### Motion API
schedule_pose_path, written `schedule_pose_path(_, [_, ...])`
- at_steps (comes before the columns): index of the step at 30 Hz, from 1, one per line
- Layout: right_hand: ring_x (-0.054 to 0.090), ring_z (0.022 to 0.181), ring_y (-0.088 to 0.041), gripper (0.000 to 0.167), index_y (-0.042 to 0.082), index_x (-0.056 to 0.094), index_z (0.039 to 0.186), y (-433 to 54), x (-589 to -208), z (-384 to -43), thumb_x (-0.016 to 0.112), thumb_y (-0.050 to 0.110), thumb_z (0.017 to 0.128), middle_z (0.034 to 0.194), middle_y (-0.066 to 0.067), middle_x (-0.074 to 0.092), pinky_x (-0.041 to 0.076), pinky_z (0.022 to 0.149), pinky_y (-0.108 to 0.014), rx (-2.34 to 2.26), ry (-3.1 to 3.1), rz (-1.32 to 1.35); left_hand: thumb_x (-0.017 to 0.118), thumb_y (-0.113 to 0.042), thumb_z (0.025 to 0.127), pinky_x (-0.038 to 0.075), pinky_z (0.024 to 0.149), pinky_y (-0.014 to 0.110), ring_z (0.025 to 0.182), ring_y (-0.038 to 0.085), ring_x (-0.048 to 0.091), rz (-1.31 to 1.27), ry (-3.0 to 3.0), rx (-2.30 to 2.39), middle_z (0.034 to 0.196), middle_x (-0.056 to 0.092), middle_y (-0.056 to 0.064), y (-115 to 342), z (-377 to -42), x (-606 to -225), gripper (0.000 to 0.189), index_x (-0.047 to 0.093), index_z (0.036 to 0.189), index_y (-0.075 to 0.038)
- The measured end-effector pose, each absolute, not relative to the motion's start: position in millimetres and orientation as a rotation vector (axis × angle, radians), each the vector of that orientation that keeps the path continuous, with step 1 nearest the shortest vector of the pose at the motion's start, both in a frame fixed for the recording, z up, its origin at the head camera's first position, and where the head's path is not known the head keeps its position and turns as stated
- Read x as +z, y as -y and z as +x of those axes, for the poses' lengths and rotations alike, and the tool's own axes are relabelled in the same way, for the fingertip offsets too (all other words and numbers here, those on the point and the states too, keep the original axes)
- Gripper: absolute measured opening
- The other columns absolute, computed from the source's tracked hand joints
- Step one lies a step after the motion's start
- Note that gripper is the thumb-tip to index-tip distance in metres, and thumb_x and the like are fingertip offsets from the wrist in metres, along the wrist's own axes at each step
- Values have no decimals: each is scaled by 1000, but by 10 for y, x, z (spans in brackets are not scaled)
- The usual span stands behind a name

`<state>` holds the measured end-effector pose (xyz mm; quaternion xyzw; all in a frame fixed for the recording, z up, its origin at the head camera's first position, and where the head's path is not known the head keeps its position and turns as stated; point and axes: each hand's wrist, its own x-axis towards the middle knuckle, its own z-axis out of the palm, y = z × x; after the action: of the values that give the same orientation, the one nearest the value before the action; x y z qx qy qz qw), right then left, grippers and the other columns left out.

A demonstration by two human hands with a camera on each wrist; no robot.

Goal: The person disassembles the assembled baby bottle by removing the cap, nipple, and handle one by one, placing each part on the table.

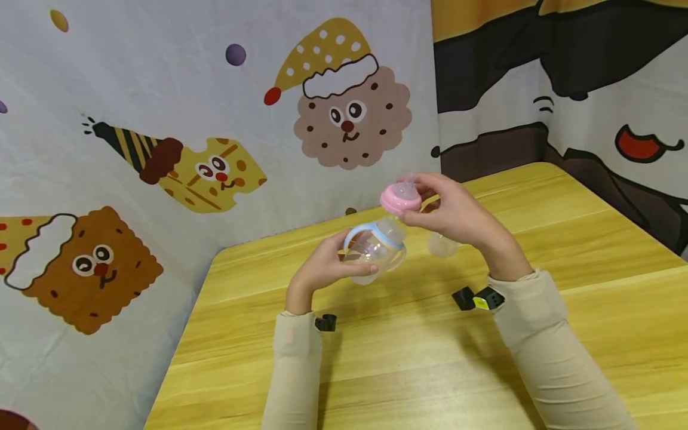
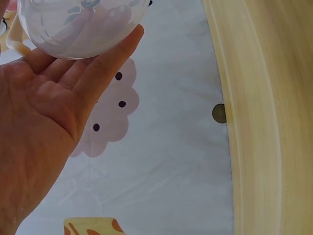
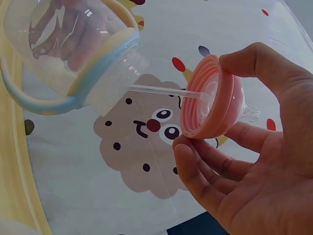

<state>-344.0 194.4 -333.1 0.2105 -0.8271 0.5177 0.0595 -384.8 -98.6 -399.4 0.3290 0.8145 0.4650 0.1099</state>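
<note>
I log left hand (image 1: 325, 261) gripping clear bottle (image 1: 371, 254), long axis tilted, neck (image 1: 390, 229) up-right; right hand (image 1: 457, 209) pinching pink cap (image 1: 399, 200), teat (image 1: 408, 190) up.

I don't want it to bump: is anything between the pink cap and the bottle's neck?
Only the clear straw, sticking out of the pink cap, crosses the gap to the bottle's neck; nothing else visible is in the way.
</note>
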Motion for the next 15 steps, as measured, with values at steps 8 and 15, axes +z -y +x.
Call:
schedule_pose_path(8, [59,114,-32,62,4,55,150,-1963,-3318,-3428,81,16,95,131,-17,62,52,92,-28,1555,2502,594,89,-20,87,63,87,38,107,22,69,951,-2394,1363,125,67,6,995,-3855,-4017,64,60,142,-5])
schedule_pose_path(15, [59,112,-29,59,8,57,149,-2001,-3313,-3426,80,16,95,129,-15,63,51,92,-29,1549,2491,507,89,-20,86,63,88,38,107,22,69,946,-2397,1371,125,68,6,1010,-3878,-4041,63,61,141,-7])
